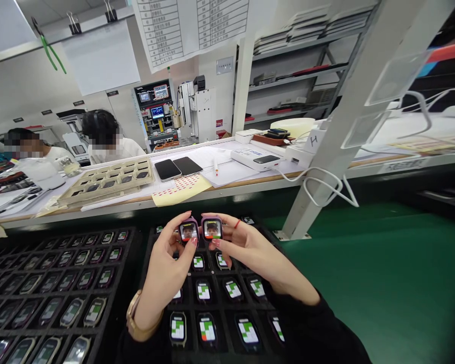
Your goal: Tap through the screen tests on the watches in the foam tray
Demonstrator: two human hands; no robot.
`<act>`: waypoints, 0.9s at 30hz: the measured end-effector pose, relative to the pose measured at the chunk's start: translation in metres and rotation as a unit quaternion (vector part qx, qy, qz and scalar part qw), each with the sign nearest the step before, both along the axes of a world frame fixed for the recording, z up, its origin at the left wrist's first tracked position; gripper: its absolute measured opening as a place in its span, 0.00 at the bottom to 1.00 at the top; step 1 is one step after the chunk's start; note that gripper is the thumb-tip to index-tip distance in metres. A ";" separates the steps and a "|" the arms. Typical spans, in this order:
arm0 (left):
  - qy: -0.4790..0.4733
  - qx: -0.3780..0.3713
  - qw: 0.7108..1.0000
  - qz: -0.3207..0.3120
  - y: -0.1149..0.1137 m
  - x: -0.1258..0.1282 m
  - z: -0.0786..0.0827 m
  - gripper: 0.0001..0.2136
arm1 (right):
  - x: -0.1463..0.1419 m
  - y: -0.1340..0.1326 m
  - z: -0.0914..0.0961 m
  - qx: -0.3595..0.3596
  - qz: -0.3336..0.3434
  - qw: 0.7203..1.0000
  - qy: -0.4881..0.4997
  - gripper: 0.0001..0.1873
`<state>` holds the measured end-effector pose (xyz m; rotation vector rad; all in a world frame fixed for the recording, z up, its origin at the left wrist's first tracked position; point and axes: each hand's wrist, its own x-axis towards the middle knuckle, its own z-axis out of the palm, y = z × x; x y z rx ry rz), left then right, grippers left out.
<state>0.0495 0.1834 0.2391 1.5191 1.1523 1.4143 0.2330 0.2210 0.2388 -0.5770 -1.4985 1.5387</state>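
Note:
My left hand [171,263] pinches a purple-framed smartwatch [188,231] between thumb and fingers, its lit screen turned toward me. A second smartwatch [212,229], also purple, is gripped by my right hand [246,245], close beside the first. Both screens show a picture of a person with a coloured bar below. Under my hands lies a black compartment tray [222,277] of smartwatches, many with green and white screens. My wrists and dark sleeves cover part of that tray.
To the left is another black tray [127,273] full of watches. Beyond, a bench holds two phones [168,170], a beige tray [109,182] and a white box [256,159] with a cable. A slanted white post [311,202] rises at right. Two people sit across the bench.

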 end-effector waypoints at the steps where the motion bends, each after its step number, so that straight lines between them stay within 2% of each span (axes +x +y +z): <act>1: 0.001 -0.003 1.000 -0.001 0.000 0.000 0.000 0.21 | 0.000 0.000 0.000 0.002 -0.001 1.000 -0.001 0.29; 8: 0.013 -0.001 1.000 0.015 0.000 0.002 0.002 0.16 | 0.001 -0.001 0.001 0.001 -0.039 0.999 -0.028 0.26; 18: 0.029 -0.022 0.999 -0.018 -0.001 0.002 0.004 0.19 | -0.001 0.001 -0.001 0.009 -0.013 1.000 -0.005 0.29; 27: 0.022 -0.020 1.000 -0.011 -0.001 0.001 0.004 0.16 | -0.001 -0.003 0.003 0.000 -0.043 0.999 -0.012 0.25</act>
